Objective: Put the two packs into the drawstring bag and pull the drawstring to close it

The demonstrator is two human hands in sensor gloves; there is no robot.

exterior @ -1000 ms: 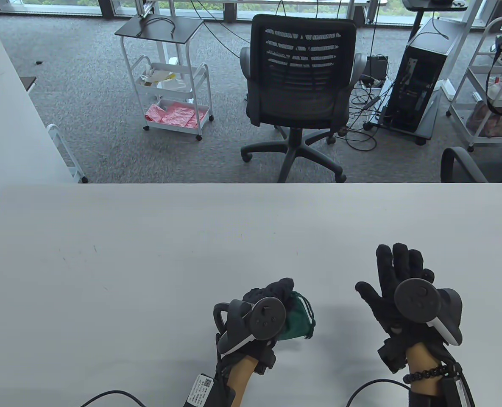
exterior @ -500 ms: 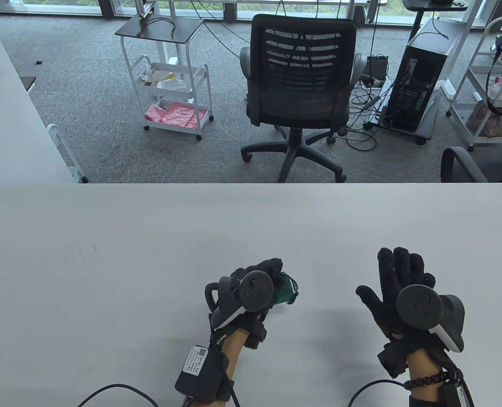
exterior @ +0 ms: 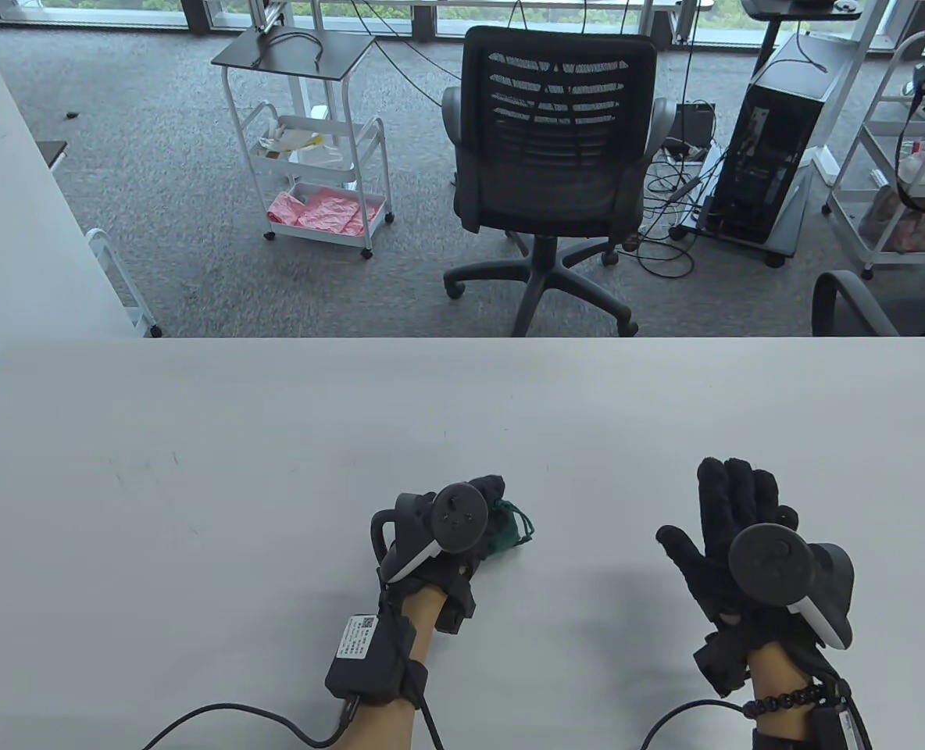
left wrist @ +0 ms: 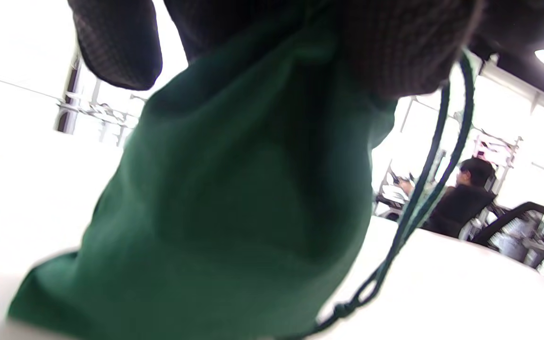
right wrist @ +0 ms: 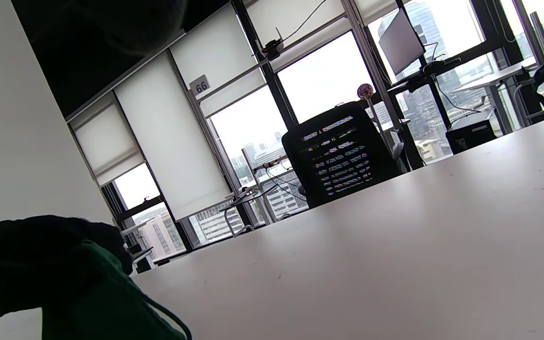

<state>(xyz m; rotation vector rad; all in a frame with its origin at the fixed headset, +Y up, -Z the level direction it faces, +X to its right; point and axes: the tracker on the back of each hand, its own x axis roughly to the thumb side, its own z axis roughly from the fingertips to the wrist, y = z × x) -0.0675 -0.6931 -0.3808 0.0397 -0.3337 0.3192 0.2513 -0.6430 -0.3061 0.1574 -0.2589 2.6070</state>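
Note:
My left hand [exterior: 474, 512] grips a small dark green drawstring bag [exterior: 509, 531] near the table's front middle. Most of the bag is hidden under the glove and its tracker. In the left wrist view the green bag [left wrist: 234, 208] fills the frame, pinched at its top by my gloved fingers [left wrist: 395, 52], and its cord [left wrist: 423, 198] hangs in a loop on the right. The bag looks bulged; no pack shows in any view. My right hand [exterior: 732, 508] hovers flat over the table at the right, fingers straight and spread, holding nothing. The right wrist view catches the bag [right wrist: 88, 302] at its lower left corner.
The white table [exterior: 275, 437] stretches bare around both hands. Beyond its far edge stands a black office chair [exterior: 556, 164], with a white cart [exterior: 314, 156] to the left and a computer tower [exterior: 775, 141] to the right. Cables trail from both wrists.
My left hand has carried the bag up and to the left across the table, turning so that less of the bag shows. The right hand has stayed nearly still.

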